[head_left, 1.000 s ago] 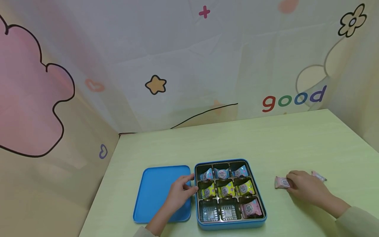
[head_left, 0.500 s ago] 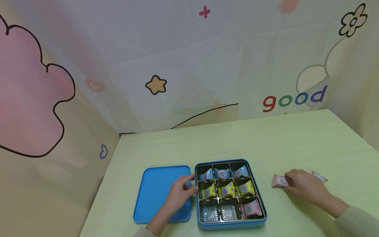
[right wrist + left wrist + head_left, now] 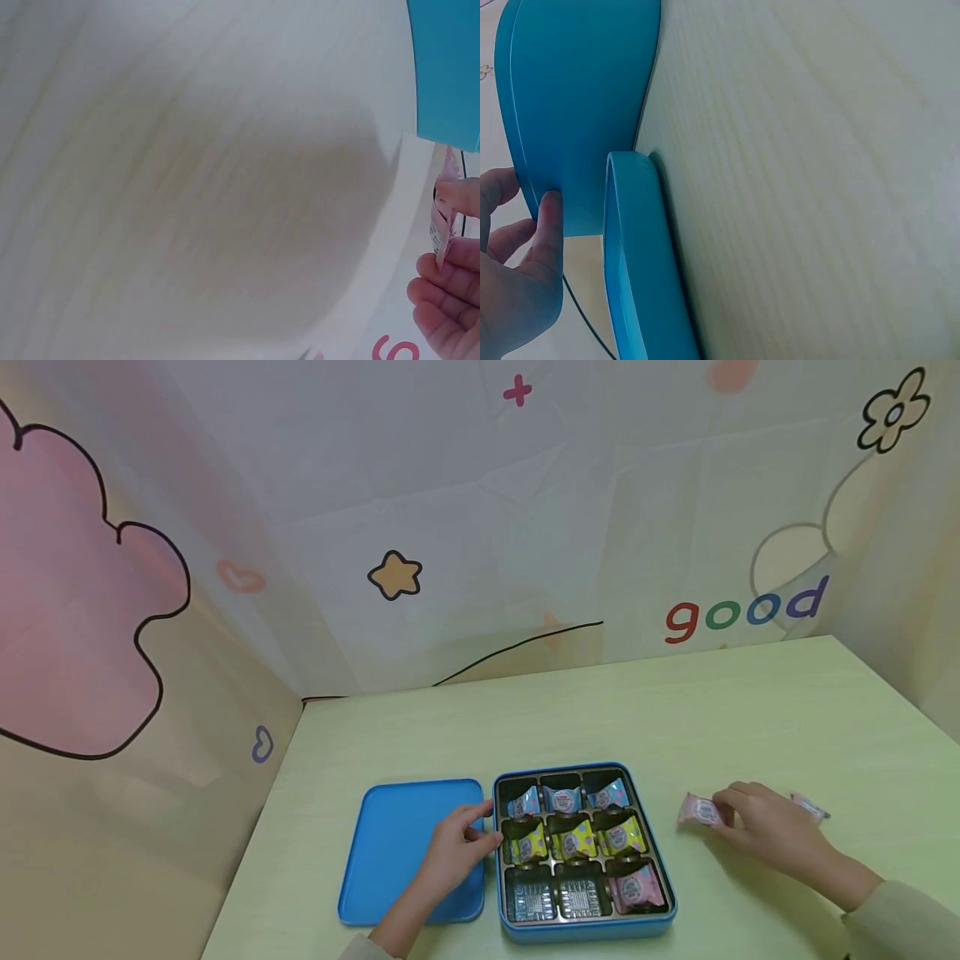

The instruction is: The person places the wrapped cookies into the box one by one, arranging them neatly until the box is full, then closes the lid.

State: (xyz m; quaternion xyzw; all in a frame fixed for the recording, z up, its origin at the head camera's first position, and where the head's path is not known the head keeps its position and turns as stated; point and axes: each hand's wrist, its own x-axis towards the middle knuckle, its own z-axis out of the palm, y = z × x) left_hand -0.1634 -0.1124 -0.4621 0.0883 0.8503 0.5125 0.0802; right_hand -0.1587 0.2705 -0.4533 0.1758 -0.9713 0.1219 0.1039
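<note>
My right hand (image 3: 776,828) pinches a pink wrapped candy (image 3: 699,810) between thumb and fingers, right of the blue tin (image 3: 588,932). In the right wrist view, the wrapper (image 3: 440,225) shows edge-on between the fingertips. My left hand (image 3: 452,850) rests its fingertips against the tin's left rim and side; the left wrist view shows one fingertip on the outer wall (image 3: 585,112). Inside the tin, a compartment tray holds blue candies (image 3: 562,799) along the back, yellow candies (image 3: 573,841) across the middle and one pink candy (image 3: 637,888) at front right. Two front compartments are bare.
A blue lid (image 3: 405,847) lies on the table left of the tin, partly under my left forearm. Another pink candy (image 3: 810,807) lies behind my right hand. A printed cloth (image 3: 480,527) hangs along the table's back edge.
My right hand has moved slightly left and back, toward the tin, carrying the pink candy, which now looks tilted. My left hand, the tin and the lid have stayed put.
</note>
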